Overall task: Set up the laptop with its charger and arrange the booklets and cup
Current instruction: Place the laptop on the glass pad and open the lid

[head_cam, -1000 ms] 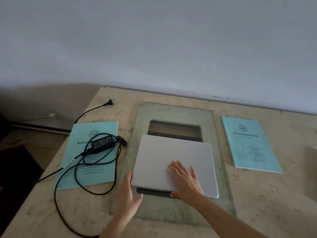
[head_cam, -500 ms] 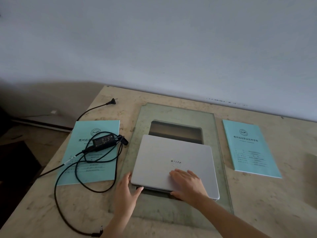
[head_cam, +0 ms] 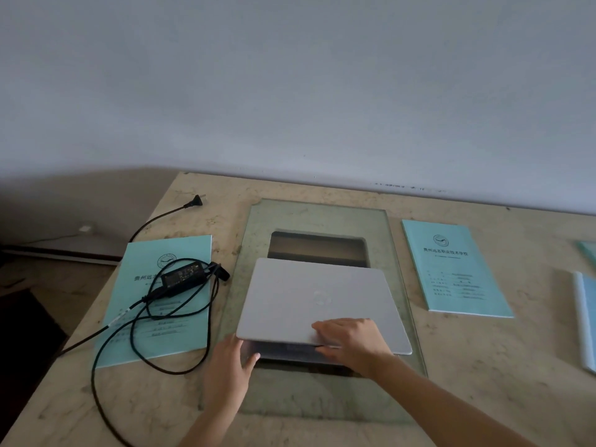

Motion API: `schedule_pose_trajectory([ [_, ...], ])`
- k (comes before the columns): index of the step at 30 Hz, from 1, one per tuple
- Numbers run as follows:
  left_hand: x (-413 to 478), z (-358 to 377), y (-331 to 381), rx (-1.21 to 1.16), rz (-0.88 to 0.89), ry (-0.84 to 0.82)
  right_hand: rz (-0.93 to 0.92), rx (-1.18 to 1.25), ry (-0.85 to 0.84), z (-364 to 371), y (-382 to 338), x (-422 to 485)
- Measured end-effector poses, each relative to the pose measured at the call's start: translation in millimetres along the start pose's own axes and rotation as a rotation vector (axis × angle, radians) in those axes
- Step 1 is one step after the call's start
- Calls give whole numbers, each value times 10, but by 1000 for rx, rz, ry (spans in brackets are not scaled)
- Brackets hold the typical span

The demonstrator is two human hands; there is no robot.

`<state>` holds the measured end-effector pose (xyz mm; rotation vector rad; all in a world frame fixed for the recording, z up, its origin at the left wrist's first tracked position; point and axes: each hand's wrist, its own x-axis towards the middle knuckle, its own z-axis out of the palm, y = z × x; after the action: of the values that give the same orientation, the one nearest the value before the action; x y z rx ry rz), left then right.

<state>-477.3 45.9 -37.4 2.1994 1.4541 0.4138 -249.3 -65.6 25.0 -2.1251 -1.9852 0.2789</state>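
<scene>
**Laptop lid cracked open at the front edge**

A silver laptop (head_cam: pixel 317 301) lies on a glass panel (head_cam: pixel 312 391) set in the middle of a stone-topped table (head_cam: pixel 483 366). Its lid is raised a little at the near edge, showing a dark gap above the base. The right hand (head_cam: pixel 350 341) is at the lid's front edge, at about 6 o'clock on the laptop, fingers spread flat on top with the thumb tucked under the lip, gripping the lid. The left hand (head_cam: pixel 227 371) is at the laptop's 7 o'clock corner, open, thumb against the base just under the lid; whether it presses or merely touches is hard to tell.

At 9 o'clock from the laptop lies a teal booklet (head_cam: pixel 158 304), and on it rests the black charger brick (head_cam: pixel 183 276) with its cable (head_cam: pixel 135 346) looped over the booklet and onto the table. The plug (head_cam: pixel 195 201) lies loose on the table at about 10 o'clock. A second teal booklet (head_cam: pixel 454 269) lies flat at 3 o'clock, well apart from the laptop. At the far right edge, pale papers (head_cam: pixel 585 321) are partly cut off.
</scene>
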Motion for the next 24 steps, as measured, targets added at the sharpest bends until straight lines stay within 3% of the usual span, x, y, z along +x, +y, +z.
schedule_pose_trajectory([
  [11, 480, -177, 108, 331, 144, -519, 66, 46, 251, -650, 94, 340],
  [17, 559, -142, 138, 430, 214, -585, 77, 82, 312, -911, 173, 537],
  [24, 775, -198, 240, 522, 254, -650, 224, 129, 401, -1060, 220, 778],
])
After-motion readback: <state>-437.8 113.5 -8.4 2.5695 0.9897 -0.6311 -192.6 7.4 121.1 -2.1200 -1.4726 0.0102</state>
